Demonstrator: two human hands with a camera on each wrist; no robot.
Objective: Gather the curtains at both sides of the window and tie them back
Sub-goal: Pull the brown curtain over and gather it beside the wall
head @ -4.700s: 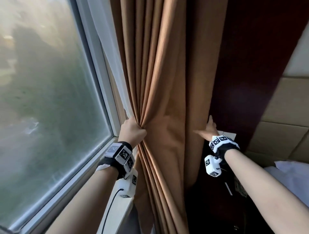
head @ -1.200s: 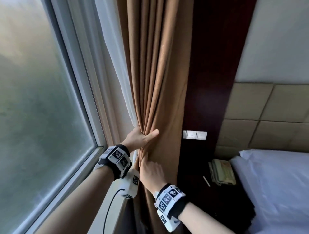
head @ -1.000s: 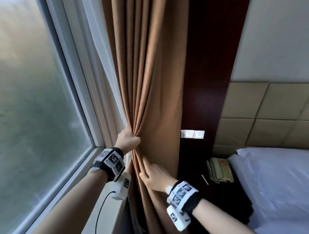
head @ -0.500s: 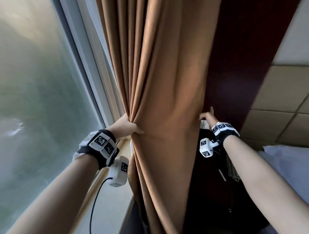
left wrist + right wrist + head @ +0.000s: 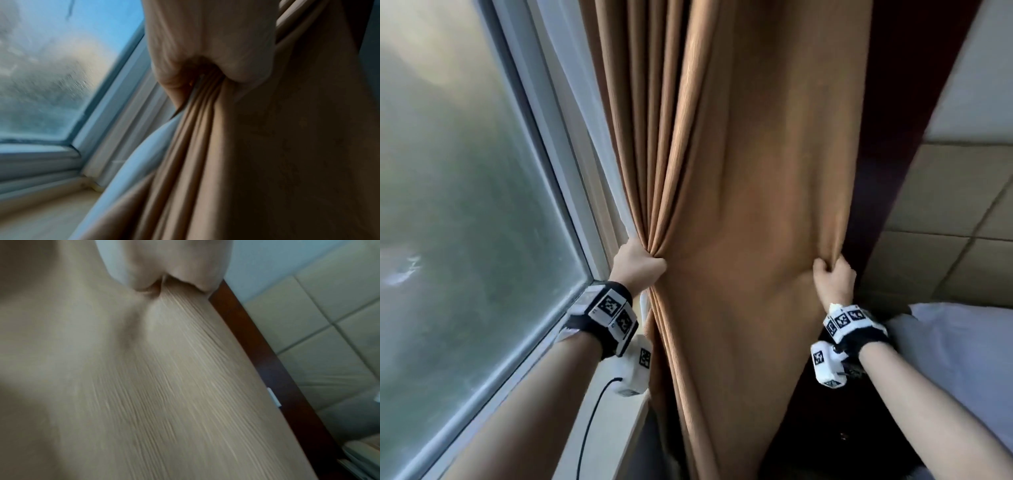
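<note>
Gathering step, right-side brown curtain (image 5: 739, 205): left hand (image 5: 637, 265) fingers clench the bunched pleats by the window frame (image 5: 571, 192); right hand (image 5: 834, 282) fingers pinch the outer edge. Next, judged: draw that edge into the left-hand bunch; no tieback visible.

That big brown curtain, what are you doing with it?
A person is bunching up the long tan-brown fabric curtain next to the frosted glass window. The left hand grips a bundle of folds on the window side, and the right hand grips the curtain's outer edge near the dark wooden wall panel. The stretch between the hands is still spread flat, and no tie is on it yet.
</note>
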